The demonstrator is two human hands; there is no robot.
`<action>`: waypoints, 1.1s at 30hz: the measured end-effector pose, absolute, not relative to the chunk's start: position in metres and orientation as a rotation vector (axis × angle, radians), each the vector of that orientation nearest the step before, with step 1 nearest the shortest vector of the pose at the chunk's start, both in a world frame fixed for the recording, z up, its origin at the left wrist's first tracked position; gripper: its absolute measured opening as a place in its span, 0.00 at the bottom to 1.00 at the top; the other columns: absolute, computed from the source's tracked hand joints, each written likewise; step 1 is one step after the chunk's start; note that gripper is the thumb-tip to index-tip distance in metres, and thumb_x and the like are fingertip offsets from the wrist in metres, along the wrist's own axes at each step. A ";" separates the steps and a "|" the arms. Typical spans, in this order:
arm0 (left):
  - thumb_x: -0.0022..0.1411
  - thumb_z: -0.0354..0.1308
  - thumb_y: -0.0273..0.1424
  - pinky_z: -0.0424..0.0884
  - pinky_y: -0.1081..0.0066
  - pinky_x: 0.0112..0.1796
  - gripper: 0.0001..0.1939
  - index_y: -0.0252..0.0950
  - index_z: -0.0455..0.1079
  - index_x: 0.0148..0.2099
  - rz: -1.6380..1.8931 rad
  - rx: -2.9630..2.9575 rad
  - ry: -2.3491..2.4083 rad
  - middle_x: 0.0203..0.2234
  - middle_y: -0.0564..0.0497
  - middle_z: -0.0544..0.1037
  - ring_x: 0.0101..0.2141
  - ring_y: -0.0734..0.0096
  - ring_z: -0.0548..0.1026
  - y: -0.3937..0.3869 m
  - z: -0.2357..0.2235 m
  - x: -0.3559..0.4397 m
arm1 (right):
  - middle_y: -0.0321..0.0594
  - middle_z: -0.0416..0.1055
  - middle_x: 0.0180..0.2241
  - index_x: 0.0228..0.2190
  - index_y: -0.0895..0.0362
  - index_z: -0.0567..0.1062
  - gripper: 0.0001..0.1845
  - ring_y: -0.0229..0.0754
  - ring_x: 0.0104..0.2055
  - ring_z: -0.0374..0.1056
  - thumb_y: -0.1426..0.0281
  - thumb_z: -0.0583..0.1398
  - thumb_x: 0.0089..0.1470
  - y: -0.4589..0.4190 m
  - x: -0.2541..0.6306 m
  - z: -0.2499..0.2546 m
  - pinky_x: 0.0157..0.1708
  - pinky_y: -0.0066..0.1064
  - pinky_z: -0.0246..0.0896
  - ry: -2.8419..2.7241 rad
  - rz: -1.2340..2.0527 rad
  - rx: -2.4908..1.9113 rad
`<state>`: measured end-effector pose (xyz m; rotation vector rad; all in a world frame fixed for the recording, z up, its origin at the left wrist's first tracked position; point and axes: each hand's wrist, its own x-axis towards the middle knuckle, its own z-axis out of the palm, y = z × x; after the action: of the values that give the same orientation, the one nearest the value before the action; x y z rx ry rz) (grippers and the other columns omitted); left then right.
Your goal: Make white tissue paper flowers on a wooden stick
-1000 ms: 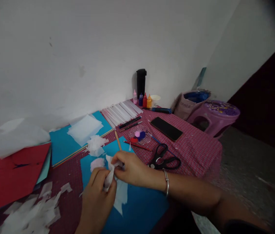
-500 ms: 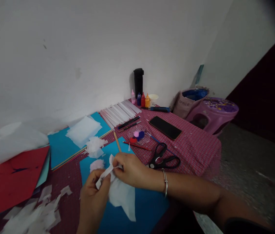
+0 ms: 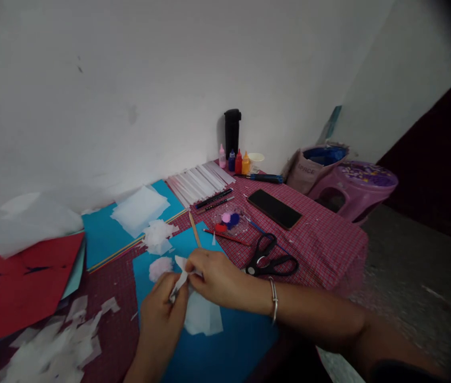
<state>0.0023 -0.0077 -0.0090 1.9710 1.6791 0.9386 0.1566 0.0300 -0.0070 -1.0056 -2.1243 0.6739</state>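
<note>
A piece of thin white tissue paper (image 3: 180, 280) is pinched between my two hands over a blue sheet (image 3: 229, 346). My left hand (image 3: 165, 314) grips its lower left end between thumb and fingers. My right hand (image 3: 211, 274), with a bangle at the wrist, holds the other end, its fingertips closed together. Below them, more white tissue (image 3: 203, 315) lies on the blue sheet; I cannot tell whether it joins the held piece. Just beyond my left hand sits a pale pinkish paper puff (image 3: 161, 269). A pencil (image 3: 194, 229) points away beyond my right hand.
Black-handled scissors (image 3: 271, 260), a phone (image 3: 275, 208) and a paint palette (image 3: 229, 219) lie to the right. Cut tissue pieces (image 3: 59, 346) and a red sheet (image 3: 29, 287) are at left. White strips (image 3: 199, 183), small paint bottles (image 3: 238, 161) and a black bottle (image 3: 232, 130) stand farther back.
My hands have drawn closer together, the left moving right. The held tissue is more bunched, and less of the white tissue shows hanging below. The view has shifted slightly.
</note>
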 end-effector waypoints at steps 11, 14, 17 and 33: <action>0.55 0.56 0.42 0.61 0.73 0.20 0.16 0.37 0.64 0.23 1.013 1.254 1.753 0.14 0.57 0.66 0.19 0.71 0.66 -0.015 -0.001 0.009 | 0.34 0.68 0.28 0.26 0.57 0.68 0.05 0.34 0.30 0.64 0.78 0.55 0.48 0.033 0.157 -0.005 0.31 0.24 0.55 -1.937 0.800 -1.055; 0.54 0.57 0.42 0.59 0.75 0.18 0.15 0.36 0.65 0.25 1.067 0.993 1.685 0.13 0.59 0.65 0.16 0.74 0.64 -0.011 -0.002 0.007 | 0.34 0.69 0.27 0.27 0.57 0.68 0.04 0.34 0.29 0.64 0.77 0.55 0.48 0.034 0.155 -0.008 0.29 0.24 0.55 -1.811 0.860 -1.069; 0.51 0.61 0.41 0.64 0.75 0.20 0.15 0.35 0.68 0.35 1.142 0.882 1.550 0.17 0.58 0.72 0.18 0.73 0.69 -0.004 -0.004 0.002 | 0.33 0.68 0.26 0.27 0.57 0.68 0.02 0.33 0.27 0.63 0.75 0.55 0.50 0.036 0.153 -0.012 0.27 0.23 0.54 -1.733 0.906 -1.074; 0.49 0.59 0.38 0.60 0.76 0.18 0.11 0.35 0.67 0.24 0.840 1.412 1.538 0.15 0.57 0.68 0.18 0.73 0.66 0.006 0.024 -0.024 | 0.38 0.68 0.31 0.30 0.56 0.66 0.06 0.37 0.37 0.65 0.79 0.53 0.51 0.031 0.158 -0.004 0.38 0.27 0.59 -2.206 0.693 -0.749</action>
<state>-0.0240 0.0056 0.0239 1.4123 1.5380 0.8402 0.1582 0.0312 -0.0044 -0.7489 -2.2059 0.6934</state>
